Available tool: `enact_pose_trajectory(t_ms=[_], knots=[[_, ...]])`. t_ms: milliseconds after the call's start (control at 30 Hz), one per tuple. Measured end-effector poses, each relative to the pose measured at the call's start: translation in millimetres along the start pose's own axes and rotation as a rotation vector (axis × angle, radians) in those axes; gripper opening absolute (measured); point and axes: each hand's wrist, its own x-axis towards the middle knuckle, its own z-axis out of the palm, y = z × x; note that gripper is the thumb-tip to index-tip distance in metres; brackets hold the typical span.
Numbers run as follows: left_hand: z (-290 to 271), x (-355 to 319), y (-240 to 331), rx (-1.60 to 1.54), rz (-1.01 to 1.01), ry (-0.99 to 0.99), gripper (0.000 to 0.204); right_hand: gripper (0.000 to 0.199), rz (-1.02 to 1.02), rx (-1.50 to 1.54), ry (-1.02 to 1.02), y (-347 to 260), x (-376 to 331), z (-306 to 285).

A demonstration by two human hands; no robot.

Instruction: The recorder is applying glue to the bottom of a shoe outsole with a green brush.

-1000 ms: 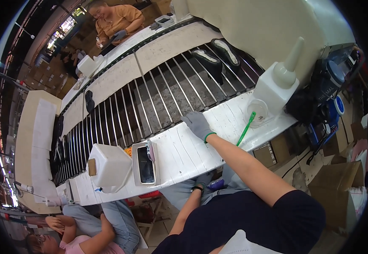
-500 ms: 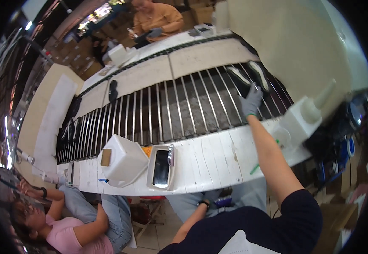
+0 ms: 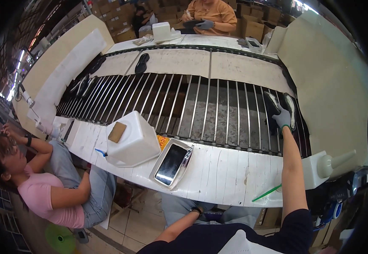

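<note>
My right hand, in a grey glove with a green cuff, reaches to the far right of the slatted metal conveyor. Its fingers close on the near ends of two black shoe pieces, which lie side by side. The left shoe piece and the right shoe piece both show a white strip along their length. My left hand rests in my lap below the table edge, a dark band at its wrist. Its fingers are hidden.
On the white table stand a white container, a tray holding a phone, a green stick and a white squeeze bottle. Co-workers sit at the left and opposite. Another black shoe piece lies far across.
The view has swung, so the conveyor and the seated co-worker appear shifted. My right hand has moved further onto the near ends of the shoe pieces. The left hand stays in my lap.
</note>
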Motion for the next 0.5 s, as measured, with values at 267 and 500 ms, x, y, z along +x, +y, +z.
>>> enact_pose_trajectory(t_ms=[267,500], knots=[[-5.1,-1.6,7.2,0.014,0.0,-0.033,0.051,0.057,-0.318,-0.152,0.089,-106.9,4.0,-63.0],[-10.6,-0.3,7.1,0.024,0.008,-0.069,0.05,0.042,-0.128,1.045,-0.151,-233.6,-28.1,17.9]])
